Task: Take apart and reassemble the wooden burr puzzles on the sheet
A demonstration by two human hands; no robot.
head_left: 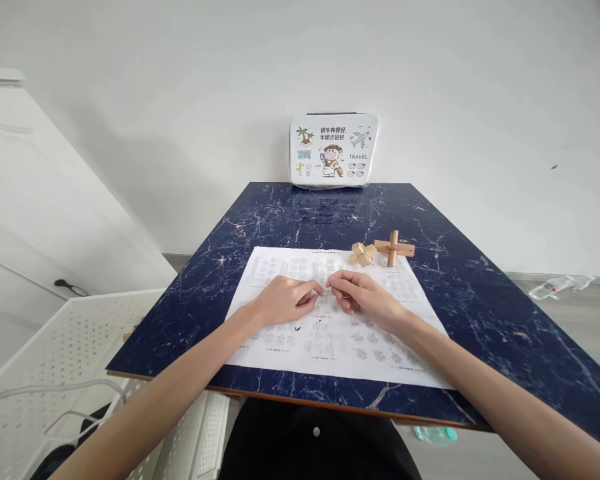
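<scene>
A white printed sheet [290, 360] with rows of small diagrams lies under both hands. My left hand [287, 298] rests on it, fingers curled and fingertips together. Just to its right, my right hand [363, 298] has its fingers bent in, thumb and forefinger pinched. The fingertips of the two hands almost meet, and whatever they may hold is too small to make out. Beyond my right hand, a pale wooden interlocking puzzle [363, 254] sits on the sheet's far edge. Beside it is a browner wooden cross-shaped puzzle [393, 249].
A dark blue marbled table [220, 267] carries everything. At its far edge, a white cartoon-printed case [334, 151] leans against the wall. A white perforated drawer unit [45, 360] with cables stands at left. Plastic bottles [560, 287] lie on the floor at right.
</scene>
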